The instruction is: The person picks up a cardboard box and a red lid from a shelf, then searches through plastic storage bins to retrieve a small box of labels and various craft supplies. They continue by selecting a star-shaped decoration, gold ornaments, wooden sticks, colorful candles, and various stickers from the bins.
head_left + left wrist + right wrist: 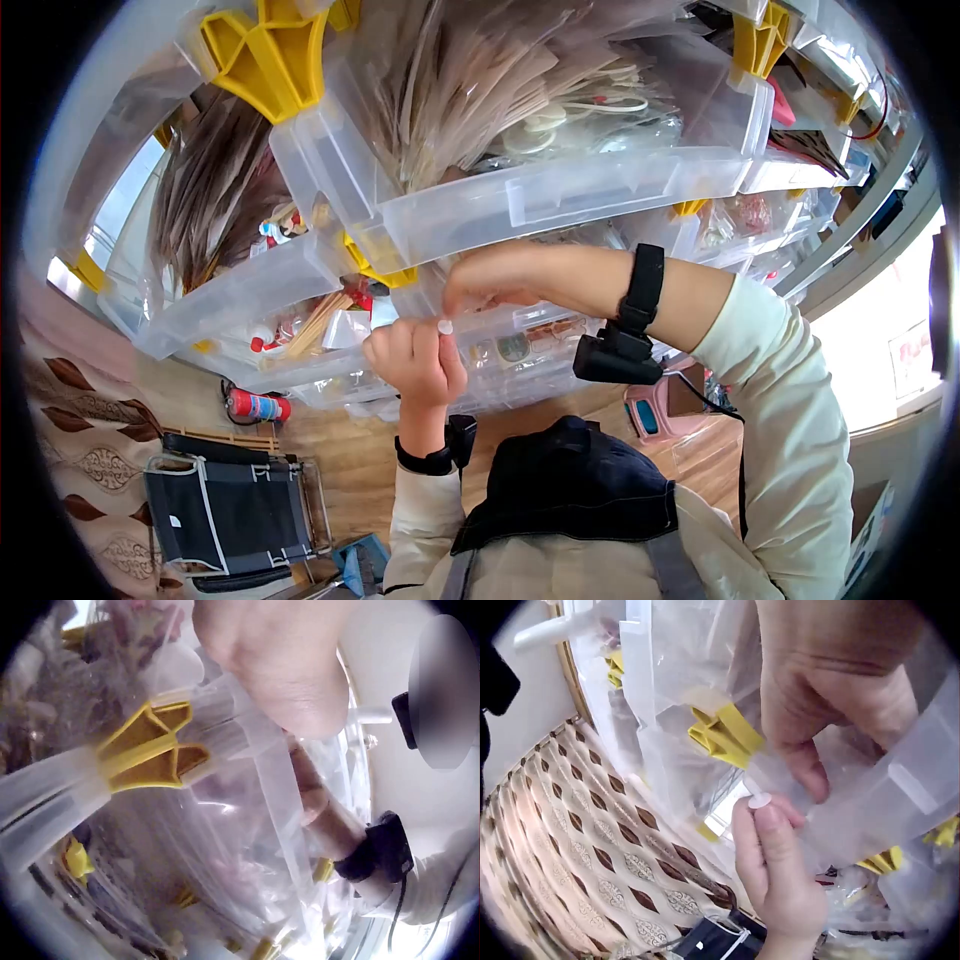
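Note:
My left hand [410, 362] pinches a small white round piece [760, 801] between thumb and fingers, close beside the corner of the clear plastic bin rack. Coming in from the right, my right hand [832, 697] bends over a translucent corner post [776, 776] below a yellow connector [727, 735]. Its thumb lies on the near side of the post and its other fingers reach round the far side, partly hidden. Just above both hands runs the front wall of a clear bin [450, 215]. In the left wrist view the left hand covers part of the clear plastic.
Upper bins hold bagged flat items [470, 90] and white coiled pieces [560, 125]. Wooden sticks [315, 325] lie in a lower bin. A red fire extinguisher [257, 406] and a black folding chair [225, 510] stand on the floor at left, near a patterned curtain [100, 460].

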`<state>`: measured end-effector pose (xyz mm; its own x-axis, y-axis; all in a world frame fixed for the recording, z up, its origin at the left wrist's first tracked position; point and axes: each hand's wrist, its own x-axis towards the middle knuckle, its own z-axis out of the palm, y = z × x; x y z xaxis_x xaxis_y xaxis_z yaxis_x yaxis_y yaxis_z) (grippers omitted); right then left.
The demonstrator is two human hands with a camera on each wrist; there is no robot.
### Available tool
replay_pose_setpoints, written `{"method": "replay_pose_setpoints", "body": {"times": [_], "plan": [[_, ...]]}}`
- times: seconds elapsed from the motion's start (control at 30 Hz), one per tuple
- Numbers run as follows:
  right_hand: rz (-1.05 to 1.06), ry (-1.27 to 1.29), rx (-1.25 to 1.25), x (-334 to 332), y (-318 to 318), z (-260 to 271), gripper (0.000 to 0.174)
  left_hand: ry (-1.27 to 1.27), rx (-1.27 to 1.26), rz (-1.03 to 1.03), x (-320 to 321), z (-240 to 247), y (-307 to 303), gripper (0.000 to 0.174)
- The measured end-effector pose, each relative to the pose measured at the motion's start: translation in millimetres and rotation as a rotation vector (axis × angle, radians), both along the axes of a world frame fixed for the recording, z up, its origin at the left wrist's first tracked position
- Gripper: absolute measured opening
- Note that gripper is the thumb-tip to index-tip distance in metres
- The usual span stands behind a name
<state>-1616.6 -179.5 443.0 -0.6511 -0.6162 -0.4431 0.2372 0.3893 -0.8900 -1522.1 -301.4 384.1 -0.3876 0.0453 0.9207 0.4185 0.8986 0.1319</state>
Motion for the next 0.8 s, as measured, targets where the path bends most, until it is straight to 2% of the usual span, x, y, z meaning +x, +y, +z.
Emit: {"method": "replay_pose_setpoints", "body": {"times": [0.13,0.2,0.23,0.3,0.33,0.4,0.43,0.5,0.53,0.57,0.63,0.7,0.73,0.8], "plan": [[0.059,0.135,0.118,1,4,1,0.011,0.007,0.005,0.01,0,-3,-2,0.016],[-0.092,-0.033,-0.067,5,12,7,0.006,0.003,-0.003,0.006,1,-3,-3,0.016],[-0.09,-0.031,-0.069,9,17,15,0.006,0.003,-0.005,-0.002,0,-3,-3,0.017],[-0.377,-0.053,-0.222,17,29,29,0.009,0.006,-0.008,-0.008,-1,-4,-3,0.017],[-0.379,-0.053,-0.225,19,37,33,0.009,0.005,-0.011,-0.017,0,-5,-3,0.017],[-0.195,0.137,0.081,19,53,38,0.02,0.005,-0.047,-0.012,1,-4,-5,0.017],[-0.213,0.138,0.079,27,61,33,0.02,0.004,-0.075,-0.012,1,-4,-4,0.018],[-0.011,0.938,-0.273,58,93,21,0.036,-0.012,-0.094,0.019,2,-11,-6,0.021],[-0.065,0.952,-0.222,72,113,28,0.036,0.023,-0.076,0.006,0,-13,-4,0.019],[-0.034,0.894,-0.1,88,133,41,0.041,0.059,-0.057,-0.005,-1,-13,-4,0.018],[-0.052,0.837,0.042,99,172,48,0.046,-0.005,-0.059,-0.026,1,-9,-6,0.019],[0.054,1.207,0.169,96,226,45,0.051,0.005,-0.061,-0.054,5,-3,0,0.02],[0.006,1.181,0.264,96,247,51,0.05,0.007,-0.071,-0.033,5,-2,1,0.022],[-0.111,1.305,0.462,82,283,52,0.051,0.009,-0.045,-0.019,4,-5,3,0.023]]}}
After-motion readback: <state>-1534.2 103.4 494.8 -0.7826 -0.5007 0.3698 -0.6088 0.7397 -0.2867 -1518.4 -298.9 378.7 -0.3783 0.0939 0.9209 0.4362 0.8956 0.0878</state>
